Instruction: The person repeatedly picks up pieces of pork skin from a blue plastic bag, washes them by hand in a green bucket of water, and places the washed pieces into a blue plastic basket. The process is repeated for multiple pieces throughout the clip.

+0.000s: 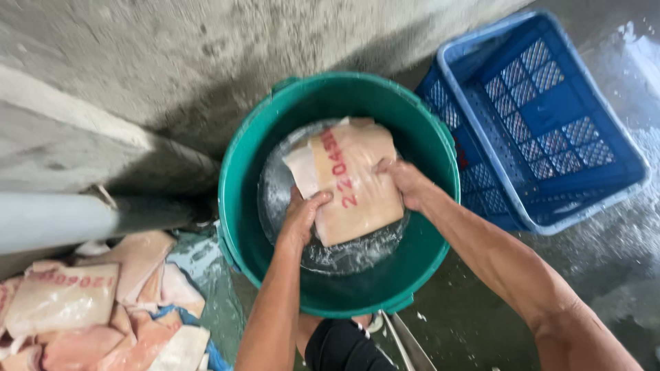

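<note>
Showing a slab of pork skin [354,189] gripped at opposite edges by the left hand [302,216] and right hand [405,182], so that it is kept spread over the water in a green bucket [240,172]; a blue crate [550,117] is set alongside.

A blue plastic crate [543,117] with lattice walls lies tilted on the wet concrete floor [605,254], its corner just beside the bucket. At the lower left a pile of pale pink slabs [89,309], one stamped in red, rests on a sheet. A grey pipe [62,220] runs along the rough concrete wall [151,62].
</note>
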